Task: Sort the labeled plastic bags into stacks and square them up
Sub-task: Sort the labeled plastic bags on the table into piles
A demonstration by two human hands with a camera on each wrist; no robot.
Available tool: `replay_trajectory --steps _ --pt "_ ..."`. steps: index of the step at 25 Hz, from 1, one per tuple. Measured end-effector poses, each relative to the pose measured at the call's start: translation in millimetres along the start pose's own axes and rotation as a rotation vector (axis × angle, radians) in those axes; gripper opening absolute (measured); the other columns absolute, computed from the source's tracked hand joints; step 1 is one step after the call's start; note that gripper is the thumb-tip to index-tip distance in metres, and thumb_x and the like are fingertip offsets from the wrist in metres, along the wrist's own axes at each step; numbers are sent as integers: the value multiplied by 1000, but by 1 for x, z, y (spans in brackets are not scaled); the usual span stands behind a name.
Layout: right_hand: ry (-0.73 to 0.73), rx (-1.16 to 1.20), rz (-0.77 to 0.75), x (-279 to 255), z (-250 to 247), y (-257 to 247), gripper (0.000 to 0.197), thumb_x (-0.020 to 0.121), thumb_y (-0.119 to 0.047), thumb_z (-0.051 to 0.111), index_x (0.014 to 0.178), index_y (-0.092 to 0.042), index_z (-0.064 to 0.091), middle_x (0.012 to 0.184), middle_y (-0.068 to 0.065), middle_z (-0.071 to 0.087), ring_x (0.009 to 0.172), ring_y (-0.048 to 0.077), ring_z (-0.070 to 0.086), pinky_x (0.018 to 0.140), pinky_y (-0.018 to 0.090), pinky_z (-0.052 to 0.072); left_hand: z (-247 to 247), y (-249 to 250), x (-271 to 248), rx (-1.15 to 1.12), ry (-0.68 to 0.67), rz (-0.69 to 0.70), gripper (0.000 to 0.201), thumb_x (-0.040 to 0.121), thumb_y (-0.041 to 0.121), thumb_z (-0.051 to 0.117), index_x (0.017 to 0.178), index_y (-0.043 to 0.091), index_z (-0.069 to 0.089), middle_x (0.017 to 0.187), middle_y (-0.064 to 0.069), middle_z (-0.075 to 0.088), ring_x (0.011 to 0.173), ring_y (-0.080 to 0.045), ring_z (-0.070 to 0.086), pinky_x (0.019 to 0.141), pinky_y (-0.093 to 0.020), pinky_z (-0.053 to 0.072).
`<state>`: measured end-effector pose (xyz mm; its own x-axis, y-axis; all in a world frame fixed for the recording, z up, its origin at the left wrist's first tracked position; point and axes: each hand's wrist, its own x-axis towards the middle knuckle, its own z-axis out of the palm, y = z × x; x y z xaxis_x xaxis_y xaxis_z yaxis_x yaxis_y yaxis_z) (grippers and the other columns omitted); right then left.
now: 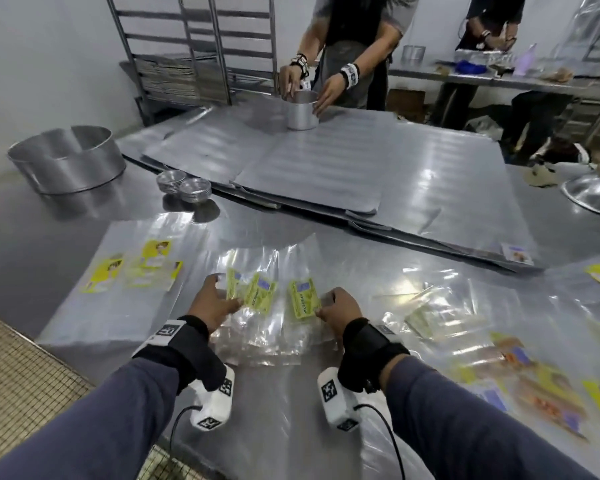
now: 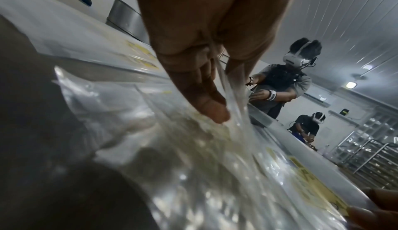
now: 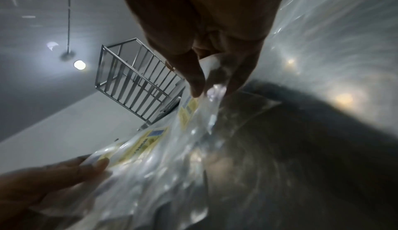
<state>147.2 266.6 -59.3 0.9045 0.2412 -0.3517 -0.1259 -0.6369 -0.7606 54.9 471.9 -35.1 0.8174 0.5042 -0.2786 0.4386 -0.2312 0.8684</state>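
Labeled plastic bags (image 1: pixel 267 306), the green-label batch, sit at lower centre of the head frame on the steel table (image 1: pixel 66 216), fanned out w/ three green labels showing side by side. My left hand (image 1: pixel 213 301) is on the left edge of the fan, my right hand (image 1: pixel 338 308) on the right edge, so the batch lies directly between both hands, about equally near each.

Left wrist view: thumb and fingers (image 2: pixel 204 101) pinch a lifted edge of clear film. Right wrist view: thumb and fingers (image 3: pixel 194 80) likewise pinch a bag corner, w/ the left hand visible at lower left of that frame holding the other end.

Long axis of the fan runs left-right across the frame, hand to hand; each bag's own length runs roughly away from me, labels at the far end. Looks to me like the squaring step: next move prob. needs both hands closing inward along that left-right axis so labels overlap, then tapping edges flush.

Yellow-label bags (image 1: pixel 132 268) lie spread flat at mid left; more mixed bags (image 1: pixel 499 358) sprawl at lower right, unsorted. Film is slippery and glary, so bags could slide apart.
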Motion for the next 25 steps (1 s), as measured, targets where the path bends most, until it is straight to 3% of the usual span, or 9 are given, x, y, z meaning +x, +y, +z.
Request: replay_trajectory --steps 2,4,7,10,12,17,20,25 --pt "23 -145 14 4 6 -1 41 82 -14 69 116 -4 49 121 7 54 112 27 53 92 30 43 -2 -7 11 106 -2 -26 86 81 6 71 147 9 16 144 -20 36 119 -33 50 96 -38 43" --pt "36 -244 12 4 9 -3 56 82 -19 68 130 -5 43 132 13 48 123 32 45 102 35 38 -2 -12 19 254 -36 -42 97 80 18 73 150 10 6 151 -18 29 136 -34 33 110 -42 30" --pt "-26 -304 4 0 9 -8 58 84 -20 67 132 -4 37 132 15 46 126 34 39 99 36 37 2 -15 20 512 -114 -59 96 84 42 64 151 13 1 154 -13 22 141 -35 23 113 -42 25" --pt "-61 -288 -32 0 3 -4 59 82 -19 68 131 -5 38 129 16 50 124 34 43 103 39 38 7 -10 12 650 -130 -40 91 87 51 56 151 15 1 157 -11 12 144 -33 12 115 -47 19" --pt "-73 -278 -48 -5 -9 1 67 83 -19 67 138 -4 32 138 15 43 129 32 39 107 39 34 14 -4 4 707 -97 -16 87 87 51 55 151 18 5 158 -8 11 145 -29 10 115 -49 18" --pt "-36 -395 -140 -24 -66 28 71 88 -21 60 146 -8 21 150 10 27 137 28 28 111 33 27 57 30 -20 715 -113 168 69 89 44 56 146 18 26 153 -2 28 139 -22 29 112 -42 25" --pt "-4 -469 -159 -35 -110 50 72 89 -24 60 147 -8 20 152 10 24 139 27 25 112 31 24 102 54 -36 710 -157 265 67 90 40 56 145 15 28 151 -4 33 136 -23 34 110 -37 29" --pt "88 -521 -74 -52 -198 109 72 88 -27 61 147 -9 23 152 10 24 139 27 26 112 32 26 202 100 -66 778 -309 374 68 92 43 51 148 16 23 154 -4 26 139 -22 28 111 -32 26"
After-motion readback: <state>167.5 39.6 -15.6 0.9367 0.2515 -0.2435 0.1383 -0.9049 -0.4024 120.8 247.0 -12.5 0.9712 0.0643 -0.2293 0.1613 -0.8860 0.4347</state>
